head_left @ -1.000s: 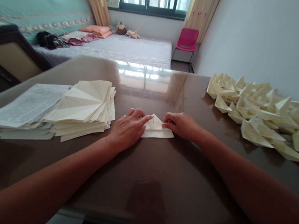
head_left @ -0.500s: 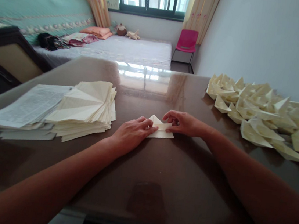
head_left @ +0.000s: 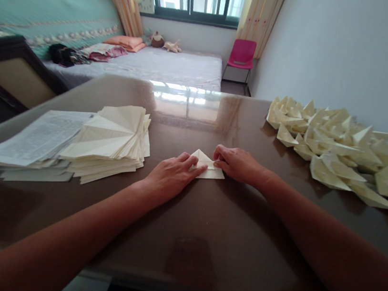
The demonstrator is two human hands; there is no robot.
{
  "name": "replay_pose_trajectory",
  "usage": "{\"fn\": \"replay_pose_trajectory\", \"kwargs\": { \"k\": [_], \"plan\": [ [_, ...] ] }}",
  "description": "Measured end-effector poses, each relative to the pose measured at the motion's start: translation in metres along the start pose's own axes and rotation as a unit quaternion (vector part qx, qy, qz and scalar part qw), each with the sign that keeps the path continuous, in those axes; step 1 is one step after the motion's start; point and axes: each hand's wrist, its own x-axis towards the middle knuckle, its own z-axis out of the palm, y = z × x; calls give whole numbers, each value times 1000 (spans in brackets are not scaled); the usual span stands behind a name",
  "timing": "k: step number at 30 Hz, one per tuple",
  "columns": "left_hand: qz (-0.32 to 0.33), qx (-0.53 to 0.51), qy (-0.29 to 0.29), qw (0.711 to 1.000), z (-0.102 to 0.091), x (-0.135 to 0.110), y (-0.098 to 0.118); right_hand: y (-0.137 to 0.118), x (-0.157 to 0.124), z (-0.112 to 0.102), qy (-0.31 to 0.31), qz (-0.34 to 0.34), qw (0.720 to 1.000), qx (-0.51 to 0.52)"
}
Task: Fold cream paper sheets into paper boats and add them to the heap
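Observation:
A small cream folded paper (head_left: 209, 166) lies on the table between my hands, its peak pointing away from me and a strip along its lower part. My left hand (head_left: 175, 171) grips its left side, thumb stretched over the strip and fingers bent at the edge. At the right end of the strip, my right hand (head_left: 233, 163) pinches the paper, its fingers curled in and partly hiding that corner.
Left of my hands sit a stack of creased cream sheets (head_left: 108, 136) and printed pages (head_left: 33, 135). Many folded paper boats (head_left: 342, 142) are heaped at the right by the wall. Beyond the brown table (head_left: 168, 228) stand a bed (head_left: 183, 69) and a pink chair (head_left: 242, 55).
My right hand has closed its raised fingers onto the right end of the paper, and the strip there now lies flatter. My left hand stays on the left side, its thumb slightly further right.

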Motion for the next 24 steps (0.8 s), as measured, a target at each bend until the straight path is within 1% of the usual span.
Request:
{"fn": "replay_pose_trajectory", "kwargs": {
  "k": [2,4,6,7,10,12,18,24],
  "plan": [
    [-4,3,-1,1000,-1,0,1,-5,-3,-5,22,-22,999,-42],
    [-9,5,-2,1000,-1,1,2,-15,-8,-9,27,-52,994,-91],
    [-11,4,-5,1000,-1,1,2,-29,-15,-11,-15,-94,989,-110],
    [-11,3,-5,1000,-1,1,3,-37,-19,-10,-26,-95,987,-125],
    [-9,3,-7,1000,-2,0,3,-55,-29,-6,-42,-66,981,-177],
    [-11,10,-8,1000,-3,-1,3,-60,-33,-4,-59,-52,977,-198],
    [-23,40,-15,999,-5,-7,2,-62,-36,-6,-86,-29,973,-213],
    [-46,58,-30,997,-7,-10,1,-67,-36,-6,-98,-9,971,-216]
  ]
}}
